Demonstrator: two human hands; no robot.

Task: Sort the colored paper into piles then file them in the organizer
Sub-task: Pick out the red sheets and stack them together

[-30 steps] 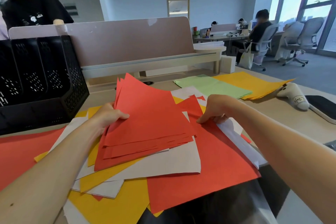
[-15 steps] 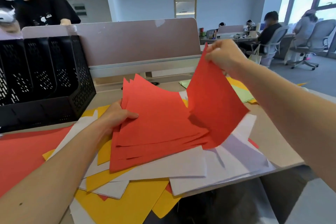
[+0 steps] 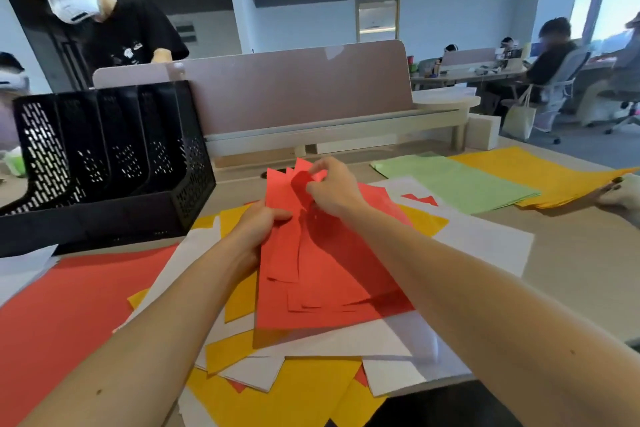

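the black organizer [image 3: 104, 163] stands upright on the desk [image 3: 571, 270]. just right of the organizer and a little nearer the viewer, both hands hold the red stack [image 3: 329, 274]. the left hand [image 3: 258, 222] grips the stack's left edge, the side facing the organizer. its thumb lies on top of the sheets and its fingers curl beneath, so the paper fans away from that grip toward the viewer and to the right. the right hand [image 3: 334, 189] is at the stack's far end, farther right of the organizer than the left hand. its curled fingers pinch the bent-up corner of the top red sheet. most of the stack lies nearer than this pinch, under the right forearm.

the stack is tilted, its far end raised by the hands. its near edge sits low over the mixed heap [image 3: 311, 388] of white and yellow sheets, though i cannot tell whether it touches. that heap spreads from the organizer's right front corner to the desk's near edge. a large red sheet [image 3: 79, 302] lies flat in front of the organizer.

well right of the organizer lies the green pile [image 3: 457, 180], and farther right again the yellow pile [image 3: 540, 170], with another person's hand [image 3: 620, 199] at its far right corner. behind the organizer rises a pink divider [image 3: 294, 90], and a person in a black shirt [image 3: 135, 35] stands past it.
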